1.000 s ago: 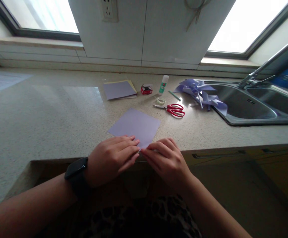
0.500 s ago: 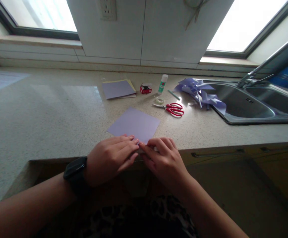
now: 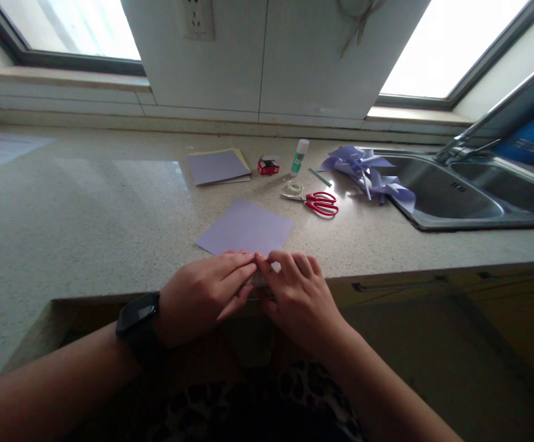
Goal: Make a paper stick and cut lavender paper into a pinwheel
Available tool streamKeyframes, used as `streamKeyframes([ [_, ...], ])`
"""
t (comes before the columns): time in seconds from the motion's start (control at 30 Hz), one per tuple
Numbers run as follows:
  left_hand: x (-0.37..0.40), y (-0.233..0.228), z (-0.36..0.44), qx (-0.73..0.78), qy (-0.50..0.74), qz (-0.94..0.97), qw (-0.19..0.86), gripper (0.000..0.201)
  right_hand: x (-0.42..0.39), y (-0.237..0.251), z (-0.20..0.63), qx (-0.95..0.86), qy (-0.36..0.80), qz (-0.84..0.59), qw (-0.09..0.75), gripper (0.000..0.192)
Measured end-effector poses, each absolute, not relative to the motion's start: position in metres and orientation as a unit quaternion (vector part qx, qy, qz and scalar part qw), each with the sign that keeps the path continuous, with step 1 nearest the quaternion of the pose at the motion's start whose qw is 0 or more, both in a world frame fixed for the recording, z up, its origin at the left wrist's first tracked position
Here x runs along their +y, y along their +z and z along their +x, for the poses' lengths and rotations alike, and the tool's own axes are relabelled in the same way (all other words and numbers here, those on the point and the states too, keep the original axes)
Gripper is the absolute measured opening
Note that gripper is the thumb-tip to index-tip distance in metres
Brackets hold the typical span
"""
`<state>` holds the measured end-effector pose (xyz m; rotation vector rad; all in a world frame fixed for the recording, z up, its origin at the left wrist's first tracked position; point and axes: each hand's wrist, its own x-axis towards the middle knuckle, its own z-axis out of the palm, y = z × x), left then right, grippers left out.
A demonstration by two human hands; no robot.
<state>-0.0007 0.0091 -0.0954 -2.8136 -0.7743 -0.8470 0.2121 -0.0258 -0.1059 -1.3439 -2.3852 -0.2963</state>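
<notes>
A square sheet of lilac paper (image 3: 246, 227) lies cornerwise on the counter, its near corner under my fingers by the front edge. My left hand (image 3: 207, 282), with a black watch at the wrist, has its fingers over the left side of that corner and its thumb lower down. On the other side, my right hand (image 3: 292, 282) is closed with bent fingers, thumb and index fingertips pinching at the paper's near edge. The fingertips of both hands nearly meet. Whether the corner is folded or rolled is hidden under them.
Behind the sheet are stacked papers (image 3: 218, 167), a small red box (image 3: 267, 165), a glue stick (image 3: 299, 157), a tape roll (image 3: 293, 187), a thin green stick (image 3: 320, 177) and red-handled scissors (image 3: 321, 204). Lilac paper pinwheel-like shapes (image 3: 359, 162) rest beside the steel sink (image 3: 455, 224).
My right fingers have shifted slightly up and left, with the index finger more bent. A little less of the sheet's near part shows. The whole view has shifted slightly.
</notes>
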Motion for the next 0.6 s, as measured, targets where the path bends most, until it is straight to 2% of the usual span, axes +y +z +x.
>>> streamKeyframes([
  [0.17, 0.007, -0.093, 0.000, -0.260, -0.266, -0.925, 0.076, 0.027, -0.027, -0.106, 0.214, -0.848, -0.098, -0.475, 0.214, 0.056],
  [0.33, 0.005, -0.094, 0.002, -0.265, -0.285, -0.920, 0.054, 0.025, -0.036, -0.111, 0.221, -0.845, -0.092, -0.447, 0.278, 0.037],
  [0.6, 0.003, -0.095, 0.004, -0.284, -0.275, -0.917, 0.045, 0.029, -0.038, -0.113, 0.215, -0.842, -0.112, -0.469, 0.241, 0.037],
])
